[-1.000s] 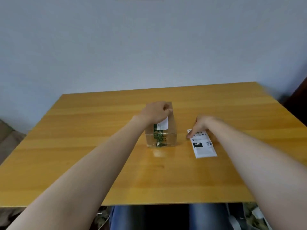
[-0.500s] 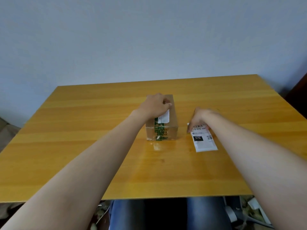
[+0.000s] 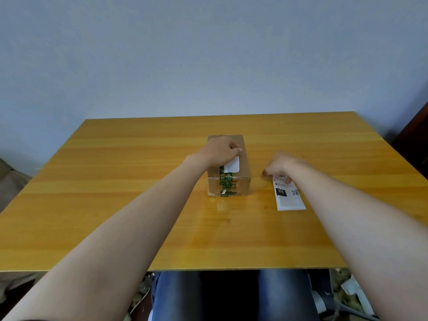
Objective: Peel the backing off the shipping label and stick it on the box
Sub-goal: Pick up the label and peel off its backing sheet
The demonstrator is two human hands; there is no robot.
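Observation:
A small brown cardboard box (image 3: 240, 185) with green printed tape and a white sticker on top stands in the middle of the wooden table (image 3: 115, 193). My left hand (image 3: 222, 150) lies on the box's top, fingers curled over its far part. To the right of the box a white shipping label (image 3: 288, 196) with a black "070" patch and a QR code lies flat on the table. My right hand (image 3: 281, 166) pinches the label's far end, fingertips on the paper; the label's top edge is hidden under the fingers.
The table's front edge (image 3: 208, 269) runs just above my knees in blue jeans (image 3: 176, 297). A pale wall stands behind the table. Dark furniture (image 3: 414, 137) rises at the far right. Cables and clutter lie on the floor at lower right.
The view has tilted, so the table sits lower in frame. My right hand has closed its fingers further onto the label's far end. The left hand stays on the box.

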